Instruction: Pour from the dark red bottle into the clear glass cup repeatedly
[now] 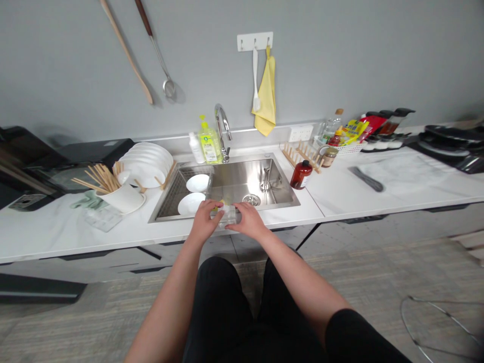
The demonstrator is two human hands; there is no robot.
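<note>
Over the front rim of the sink (pixel 283 203), my left hand (pixel 206 218) and my right hand (pixel 249 220) grip a clear glass (pixel 228 215) from opposite sides. Its outline is faint, and the fingers partly cover it. A small yellow patch shows by the left fingertips; what it is I cannot make out. Two white bowls, the far bowl (pixel 197 183) and the near bowl (pixel 191 203), sit in the sink's left part, just beyond my left hand.
Behind the sink stand a faucet (pixel 223 126) and a green pump bottle (pixel 209 143). At left are racked white plates (pixel 145 161) and a white holder (pixel 123 198) with chopsticks. A brown bottle (pixel 301 175) and wooden rack (pixel 298 154) stand right. A yellow cloth (pixel 265 96) hangs above.
</note>
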